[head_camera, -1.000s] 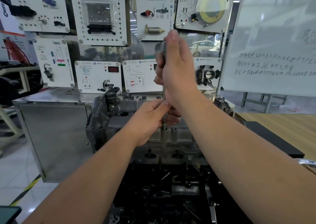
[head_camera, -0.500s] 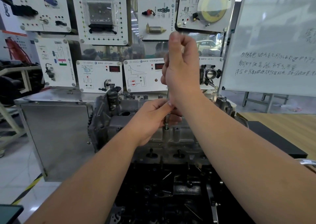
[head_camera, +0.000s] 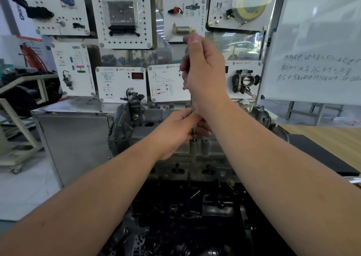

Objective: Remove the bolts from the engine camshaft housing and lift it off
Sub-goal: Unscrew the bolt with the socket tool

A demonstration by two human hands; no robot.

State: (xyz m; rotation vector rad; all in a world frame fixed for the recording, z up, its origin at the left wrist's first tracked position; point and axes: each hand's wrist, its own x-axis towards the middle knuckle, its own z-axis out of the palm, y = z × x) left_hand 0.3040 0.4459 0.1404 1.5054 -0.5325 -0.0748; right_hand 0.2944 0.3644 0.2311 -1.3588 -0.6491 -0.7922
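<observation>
The grey camshaft housing (head_camera: 148,132) lies across the top of the dark engine block (head_camera: 187,212) in front of me. My right hand (head_camera: 203,74) grips the upper end of a long thin metal driver (head_camera: 192,104) that stands upright. Its tip sits on a bolt (head_camera: 194,138) in a raised boss at the housing's near edge. My left hand (head_camera: 175,130) pinches the lower part of the driver shaft just above the bolt. Both forearms reach in from the bottom of the frame and hide part of the housing.
A wall of white training panels (head_camera: 121,15) stands behind the engine. A whiteboard (head_camera: 320,40) with handwriting is at the right. A steel cabinet (head_camera: 76,138) sits left of the engine. A wooden table (head_camera: 324,136) lies at the right.
My right hand has shifted slightly on the driver's top. The left hand stays on the shaft near the bolt. The view has drifted a little.
</observation>
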